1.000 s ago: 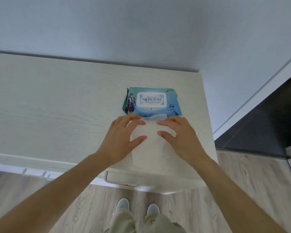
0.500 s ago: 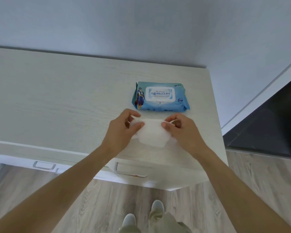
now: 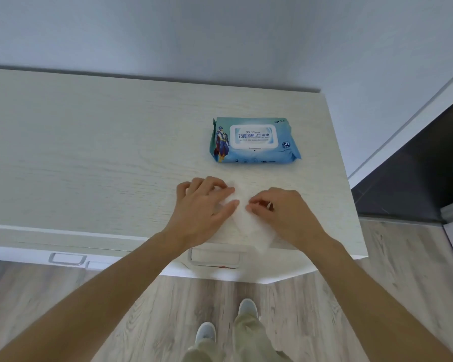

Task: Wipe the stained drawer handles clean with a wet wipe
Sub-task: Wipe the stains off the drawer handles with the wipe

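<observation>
1. Both hands pinch one white wet wipe [image 3: 249, 226] on the tabletop [image 3: 89, 158]: left hand [image 3: 204, 207], right hand [image 3: 283, 212].
2. Wipe pack [image 3: 254, 139] lies beyond the hands, lid closed.
3. Stained drawer handle [image 3: 215, 259] just below the hands.

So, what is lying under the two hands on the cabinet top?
A white wet wipe lies flat under the left hand and right hand, its near corner reaching the cabinet top edge. The parts beneath the fingers are covered, so any folds there cannot be seen.
</observation>
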A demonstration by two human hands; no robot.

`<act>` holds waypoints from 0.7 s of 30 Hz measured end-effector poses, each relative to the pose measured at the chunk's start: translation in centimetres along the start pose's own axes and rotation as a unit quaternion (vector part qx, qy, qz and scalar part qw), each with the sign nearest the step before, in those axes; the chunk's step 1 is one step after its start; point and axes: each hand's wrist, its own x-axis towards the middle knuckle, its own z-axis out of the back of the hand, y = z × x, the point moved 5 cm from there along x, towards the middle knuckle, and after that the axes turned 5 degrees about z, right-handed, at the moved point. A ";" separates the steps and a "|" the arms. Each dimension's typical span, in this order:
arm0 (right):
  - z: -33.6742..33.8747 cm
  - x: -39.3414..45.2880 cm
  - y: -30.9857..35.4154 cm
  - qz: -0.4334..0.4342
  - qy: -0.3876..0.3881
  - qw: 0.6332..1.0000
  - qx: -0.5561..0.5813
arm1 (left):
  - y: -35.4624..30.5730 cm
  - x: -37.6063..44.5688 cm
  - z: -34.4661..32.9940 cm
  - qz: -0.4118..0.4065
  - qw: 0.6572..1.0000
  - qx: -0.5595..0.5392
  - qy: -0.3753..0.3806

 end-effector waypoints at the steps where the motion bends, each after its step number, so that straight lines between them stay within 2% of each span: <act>1: -0.1 0.0 0.0 0.001 0.013 1.000 0.017 | 0.1 0.1 -0.3 0.003 1.000 -0.001 0.016; 4: -0.5 0.1 0.1 0.034 0.032 0.999 0.006 | 0.3 0.4 -0.8 -0.020 0.999 0.007 0.032; 7: -0.7 0.1 -0.2 0.066 0.014 0.996 -0.053 | 0.9 0.4 -0.7 -0.014 0.998 -0.048 0.036; 11: -0.5 0.3 0.3 0.084 -0.045 0.994 -0.048 | 0.7 0.4 -0.2 -0.031 0.998 -0.048 -0.023; 12: -0.5 0.3 0.5 0.076 -0.048 0.996 -0.026 | 0.6 0.4 -0.1 -0.026 0.997 -0.058 -0.032; 14: -0.2 0.4 0.7 0.038 -0.063 0.996 0.057 | 0.5 0.4 0.4 0.028 0.987 -0.158 -0.032; 17: 0.8 0.4 0.8 -0.002 -0.115 0.980 0.161 | 0.4 0.9 1.1 0.111 0.942 -0.316 -0.036; 19: 1.0 0.7 0.8 -0.023 -0.121 0.970 0.210 | 0.1 1.2 0.9 0.135 0.930 -0.341 -0.028; 21: 0.7 1.0 0.6 -0.034 -0.109 0.974 0.198 | -0.1 1.4 0.6 0.150 0.933 -0.327 -0.023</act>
